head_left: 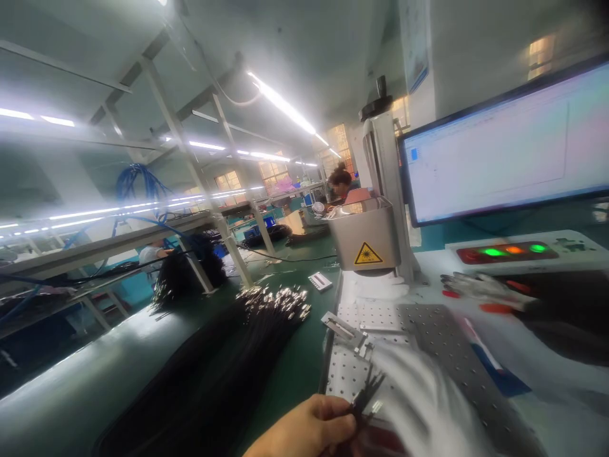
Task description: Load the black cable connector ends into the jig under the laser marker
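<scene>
My bare left hand (pixel 314 426) is at the bottom centre, its thumb and finger pinched on a few thin black cables (pixel 366 395). To its right is my right hand (pixel 423 387) in a white glove, smeared by motion. Its fingertips are beside the cables and a small metal fixture (pixel 343 331), and whether they grip anything is hidden. The fixture sits on a perforated metal plate (pixel 339 373). A large bundle of black cables (pixel 209 374) with shiny metal ends (pixel 276 303) lies to the left on the green table (pixel 90 368).
Beyond the plate stands a marking machine head (pixel 366 235) with a yellow warning label. At right are a monitor (pixel 504 139), a panel with lit buttons (pixel 509 251), a glove (pixel 480 287) and a pen (pixel 483 346). A person (pixel 343 181) sits in the background.
</scene>
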Action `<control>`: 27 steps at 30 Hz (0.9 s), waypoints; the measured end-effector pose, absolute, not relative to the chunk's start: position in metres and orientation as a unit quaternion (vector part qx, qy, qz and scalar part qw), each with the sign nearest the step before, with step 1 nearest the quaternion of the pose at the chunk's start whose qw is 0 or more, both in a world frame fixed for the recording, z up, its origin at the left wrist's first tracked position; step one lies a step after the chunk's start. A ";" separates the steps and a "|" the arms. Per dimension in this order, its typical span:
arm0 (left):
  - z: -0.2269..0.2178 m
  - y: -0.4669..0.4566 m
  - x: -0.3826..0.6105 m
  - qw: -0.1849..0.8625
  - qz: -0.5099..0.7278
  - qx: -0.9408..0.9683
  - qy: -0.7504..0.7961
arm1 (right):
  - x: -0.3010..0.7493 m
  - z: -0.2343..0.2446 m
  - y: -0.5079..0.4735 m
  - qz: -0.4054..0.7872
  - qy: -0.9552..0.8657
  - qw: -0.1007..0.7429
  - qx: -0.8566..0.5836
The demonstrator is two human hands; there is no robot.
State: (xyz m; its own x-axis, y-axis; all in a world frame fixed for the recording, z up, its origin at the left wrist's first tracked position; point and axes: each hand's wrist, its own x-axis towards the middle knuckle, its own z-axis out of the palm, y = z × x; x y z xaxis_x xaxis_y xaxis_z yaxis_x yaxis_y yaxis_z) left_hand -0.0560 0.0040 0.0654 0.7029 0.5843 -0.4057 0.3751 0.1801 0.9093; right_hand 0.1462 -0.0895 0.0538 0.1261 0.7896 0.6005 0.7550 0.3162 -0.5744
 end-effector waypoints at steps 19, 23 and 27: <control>0.073 -0.015 -0.002 0.758 0.090 0.548 0.341 | 0.150 0.036 -0.069 0.528 -0.430 0.505 -0.530; 0.072 -0.011 -0.011 0.765 0.052 0.565 0.307 | 0.147 0.020 -0.052 0.537 -0.451 0.505 -0.504; 0.066 -0.009 -0.011 0.720 0.074 0.633 0.276 | 0.147 0.003 -0.039 0.516 -0.456 0.510 -0.515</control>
State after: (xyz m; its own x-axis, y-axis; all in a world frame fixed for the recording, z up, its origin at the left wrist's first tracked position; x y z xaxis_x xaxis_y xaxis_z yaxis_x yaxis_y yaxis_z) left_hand -0.0115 -0.0089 0.0656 0.8364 0.4556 -0.3047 0.2438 0.1887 0.9513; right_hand 0.1472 -0.0386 0.0035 0.0520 0.9965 -0.0656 -0.0558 -0.0627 -0.9965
